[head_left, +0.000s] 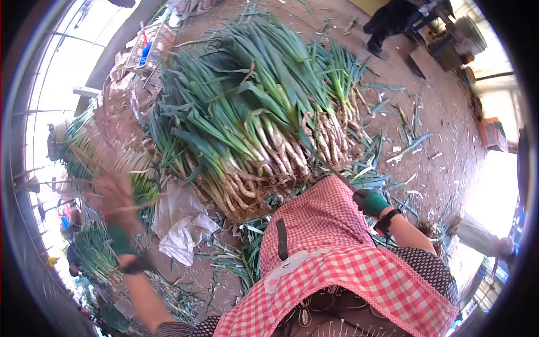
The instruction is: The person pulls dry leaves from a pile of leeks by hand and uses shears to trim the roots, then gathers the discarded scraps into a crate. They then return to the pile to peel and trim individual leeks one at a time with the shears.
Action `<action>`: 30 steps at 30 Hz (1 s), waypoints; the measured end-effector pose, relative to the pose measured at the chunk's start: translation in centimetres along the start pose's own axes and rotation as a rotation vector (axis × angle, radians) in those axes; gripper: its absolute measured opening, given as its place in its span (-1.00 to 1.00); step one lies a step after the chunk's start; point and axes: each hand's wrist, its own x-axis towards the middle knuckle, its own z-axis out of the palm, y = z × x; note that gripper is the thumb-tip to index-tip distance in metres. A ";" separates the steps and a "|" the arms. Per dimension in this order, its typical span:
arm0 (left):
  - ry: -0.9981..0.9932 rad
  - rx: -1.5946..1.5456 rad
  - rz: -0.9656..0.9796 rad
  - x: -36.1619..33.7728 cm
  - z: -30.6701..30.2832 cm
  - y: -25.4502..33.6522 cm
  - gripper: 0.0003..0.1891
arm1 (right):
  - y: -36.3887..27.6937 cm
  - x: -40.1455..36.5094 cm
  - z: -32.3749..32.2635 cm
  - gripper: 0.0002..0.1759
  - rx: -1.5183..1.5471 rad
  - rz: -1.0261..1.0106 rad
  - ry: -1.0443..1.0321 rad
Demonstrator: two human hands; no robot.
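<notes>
A large heap of leeks lies in front of me, green leaves away from me and pale stems with soil-caked roots towards me. My right hand, in a green glove, is closed beside my knee, gripping a knife whose narrow dark blade points towards the root ends. Out to the left, my left hand is smeared by motion, with a green band of glove above the wrist. Brownish streaks like dry leaf strips surround it, and I cannot tell whether its fingers hold them.
A crumpled white plastic sheet lies left of my knees. More leeks are laid at the left. Leaf scraps litter the dirt floor on the right. A wire basket stands at the back left, and a person's dark-clothed leg shows at the back right.
</notes>
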 end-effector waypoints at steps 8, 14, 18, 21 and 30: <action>-0.795 -0.319 -0.632 -38.4 23.1 2.2 -0.68 | -2.5 3.4 -0.1 -0.52 -0.041 -0.643 0.259; -1.021 -0.093 -0.435 -49.2 39.7 12.4 -0.64 | -0.7 9.9 -7.4 -0.28 -0.157 -0.917 0.148; -0.659 -0.852 -1.168 -53.1 48.3 16.8 -0.52 | 5.0 14.0 -14.6 -0.18 0.074 -1.151 0.128; -0.567 -0.847 -1.119 -56.2 53.5 19.3 -0.52 | 7.5 16.6 -20.1 -0.22 -0.057 -1.072 0.089; -0.507 -0.494 -1.047 -54.0 72.4 21.7 -0.74 | 11.8 31.9 -30.0 -0.49 0.448 -0.979 -0.420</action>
